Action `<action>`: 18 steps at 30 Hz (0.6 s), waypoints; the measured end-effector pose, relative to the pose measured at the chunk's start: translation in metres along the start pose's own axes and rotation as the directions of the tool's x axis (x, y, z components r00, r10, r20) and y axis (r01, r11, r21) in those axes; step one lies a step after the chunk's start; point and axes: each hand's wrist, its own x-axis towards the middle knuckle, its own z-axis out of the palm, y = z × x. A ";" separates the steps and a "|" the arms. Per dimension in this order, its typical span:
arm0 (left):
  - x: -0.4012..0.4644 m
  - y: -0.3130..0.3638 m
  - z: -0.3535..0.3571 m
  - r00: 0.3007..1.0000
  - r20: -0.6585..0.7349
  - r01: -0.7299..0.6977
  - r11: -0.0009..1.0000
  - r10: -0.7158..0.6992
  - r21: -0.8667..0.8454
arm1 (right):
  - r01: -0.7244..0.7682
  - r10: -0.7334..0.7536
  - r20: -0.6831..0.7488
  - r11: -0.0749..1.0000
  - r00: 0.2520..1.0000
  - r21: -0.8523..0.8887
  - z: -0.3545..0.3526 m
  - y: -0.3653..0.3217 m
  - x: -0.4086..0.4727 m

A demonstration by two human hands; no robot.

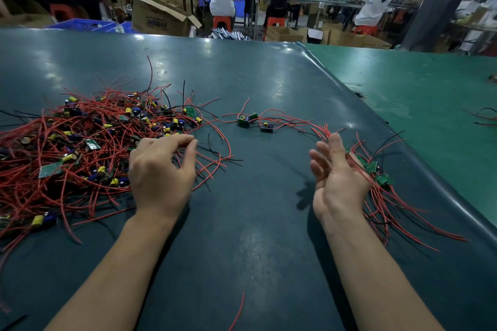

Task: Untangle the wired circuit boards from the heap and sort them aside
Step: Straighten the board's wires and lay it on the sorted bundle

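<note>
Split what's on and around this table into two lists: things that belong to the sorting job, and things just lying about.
Belongs to the job:
- heap of wired boards
- sorted bunch beside the right hand
- two loose boards mid-table
- left hand at the heap's edge

Just lying about:
- stray red wire
- cardboard box
- blue crates

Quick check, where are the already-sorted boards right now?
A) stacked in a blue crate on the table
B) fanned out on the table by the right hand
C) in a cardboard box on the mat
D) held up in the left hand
B: the sorted boards lie on the mat just right of the right hand, their wires trailing toward the near edge, while the left hand is at the heap.
</note>
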 end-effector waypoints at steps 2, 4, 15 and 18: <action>-0.001 0.000 0.002 0.995 0.069 0.069 0.991 -0.077 0.111 | -0.228 0.230 0.004 0.964 0.973 0.140 -0.003 -0.002 0.002; -0.002 0.000 0.003 0.979 0.129 0.125 0.961 -0.160 0.245 | -0.352 0.347 0.058 0.924 0.936 0.149 -0.005 -0.002 0.004; -0.001 -0.009 0.003 0.887 0.307 0.128 0.822 -0.345 0.555 | -0.177 0.320 0.276 0.880 0.906 -0.440 0.003 0.009 -0.013; 0.000 -0.005 0.003 0.902 0.318 0.101 0.859 -0.291 0.502 | -0.105 0.302 0.321 0.854 0.898 -0.510 0.004 0.011 -0.015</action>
